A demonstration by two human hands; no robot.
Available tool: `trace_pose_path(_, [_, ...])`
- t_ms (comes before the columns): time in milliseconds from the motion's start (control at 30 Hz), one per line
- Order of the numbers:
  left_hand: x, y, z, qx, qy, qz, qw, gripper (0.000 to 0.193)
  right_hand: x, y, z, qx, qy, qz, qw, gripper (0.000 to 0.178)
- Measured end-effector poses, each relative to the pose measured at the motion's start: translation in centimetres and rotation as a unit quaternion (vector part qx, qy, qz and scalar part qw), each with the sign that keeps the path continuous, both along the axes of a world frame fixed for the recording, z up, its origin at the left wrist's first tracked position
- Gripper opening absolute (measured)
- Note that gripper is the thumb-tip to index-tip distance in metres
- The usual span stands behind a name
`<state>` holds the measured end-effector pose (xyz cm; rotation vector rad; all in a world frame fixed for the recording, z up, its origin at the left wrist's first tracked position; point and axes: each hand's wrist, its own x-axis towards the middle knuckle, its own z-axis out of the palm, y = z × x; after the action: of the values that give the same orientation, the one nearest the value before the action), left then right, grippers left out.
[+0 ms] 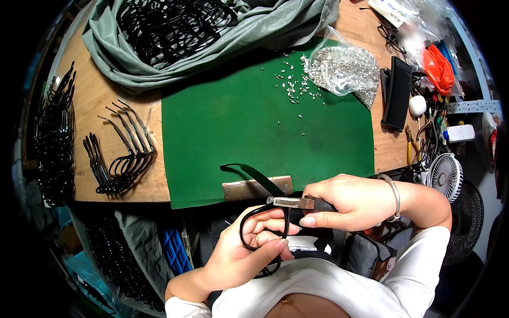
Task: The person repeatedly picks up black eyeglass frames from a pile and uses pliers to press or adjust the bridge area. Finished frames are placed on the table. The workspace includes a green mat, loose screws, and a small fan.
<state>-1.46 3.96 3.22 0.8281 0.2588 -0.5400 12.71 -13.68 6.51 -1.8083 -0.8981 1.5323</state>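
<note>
A: Largest first. What are you logging?

B: The wooden bench (90, 98) is filling much of the view. A green mat (238, 127) is covering its middle and reaching the near edge.

A: Next down?

B: A grey-green sack (106, 55) is lying at the far side, left of centre, holding a tangle of black pieces (169, 26). A bulging clear bag (347, 87) is resting over the mat's far right corner. Left of the mat, a cluster of bent black parts (127, 167) is lying on bare wood.

A: And the hands?

B: The left hand (241, 257) is pinching a looped black frame (242, 233) between thumb and fingers. The right hand (347, 204) is wrapping round the dark handle of a metal-headed tool (289, 202).

A: Where is the frame sitting?

B: Its loops are hanging just off the near edge, before the person's body; its flat arm is extending over the mat. The tool's head is crossing it; I am not making out the exact contact.

A: Smallest?

B: Loose silver bits (291, 90) are lying scattered on the mat, mostly beside the bag.
</note>
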Motion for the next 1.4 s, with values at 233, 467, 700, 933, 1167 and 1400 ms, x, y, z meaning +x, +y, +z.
trace_pose_path(233, [-0.4, 0.2, 0.3, -0.026, -0.012, 0.038, 0.999, 0.043, 0.0, -1.0, -0.2, 0.053, 0.022, -0.052, 0.997, 0.036])
trace_pose_path(467, [0.0, -0.4, 0.7, -0.048, 0.008, 0.031, 0.998, 0.042, -1.2, 0.9, -1.2, 0.146, 0.018, -0.192, 0.97, 0.023])
trace_pose_path(700, [0.3, -0.6, 0.9, 0.005, 0.026, 0.014, 1.0, 0.044, -1.8, 1.7, -2.0, 0.157, 0.042, -0.243, 0.956, 0.022])
trace_pose_path(933, [-0.1, -0.8, 0.3, 0.009, 0.0, 0.029, 1.0, 0.044, -1.3, 1.8, -1.3, 0.097, -0.055, -0.2, 0.974, 0.024])
trace_pose_path(1167, [0.0, 0.0, 0.7, -0.033, 0.011, 0.009, 0.999, 0.043, -1.3, 2.3, -0.9, 0.123, 0.204, -0.278, 0.931, 0.023])
trace_pose_path(1400, [-0.4, 1.1, 0.9, -0.066, 0.022, 0.013, 0.998, 0.044, -0.5, -1.1, -0.2, 0.033, -0.004, -0.076, 0.997, 0.035])
